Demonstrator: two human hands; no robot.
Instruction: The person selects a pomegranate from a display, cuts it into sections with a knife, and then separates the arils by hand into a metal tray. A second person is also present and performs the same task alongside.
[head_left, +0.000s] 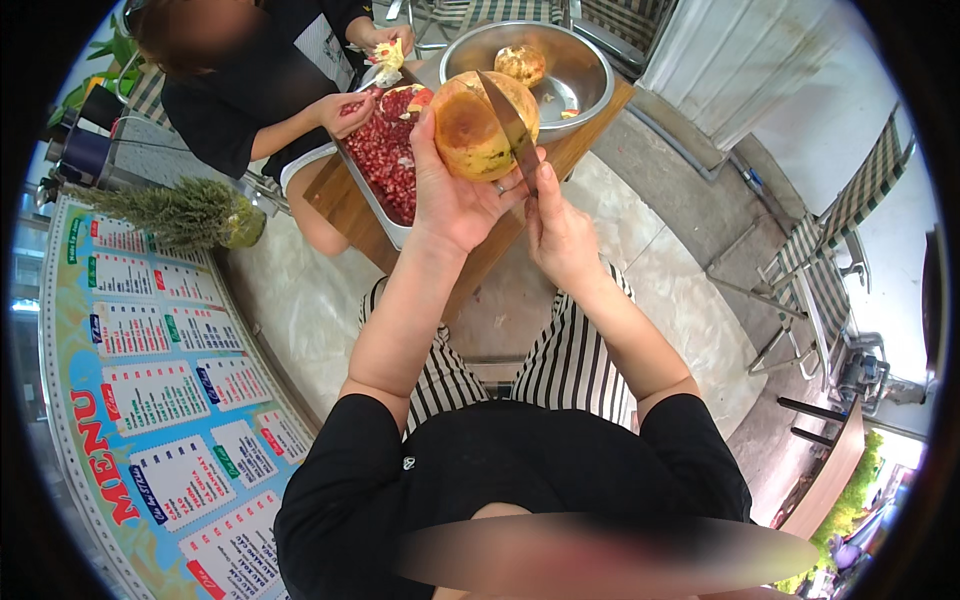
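Note:
My left hand (457, 199) holds up a large yellow pomegranate (469, 131) with brown and dark patches on its rind. In my right hand (562, 232) is a knife (510, 124), its blade lying against or just over the fruit's right side. The handle is mostly hidden in my fingers. Below the fruit, a metal tray (365, 191) full of loose red pomegranate seeds (379, 169) rests on a wooden table (480, 277). An opened piece of pomegranate (397, 105) sits at the tray's far end. Behind the fruit stands a steel bowl (592, 60) containing another pomegranate (520, 65) and a small scrap.
Across the table to the left, a person (247, 82) holds a piece of pale rind (387, 56) and reaches over the tray. A menu board (172, 375) bearing writing stands at left near a dried plant (180, 214). A checkered folding chair (817, 255) is at right.

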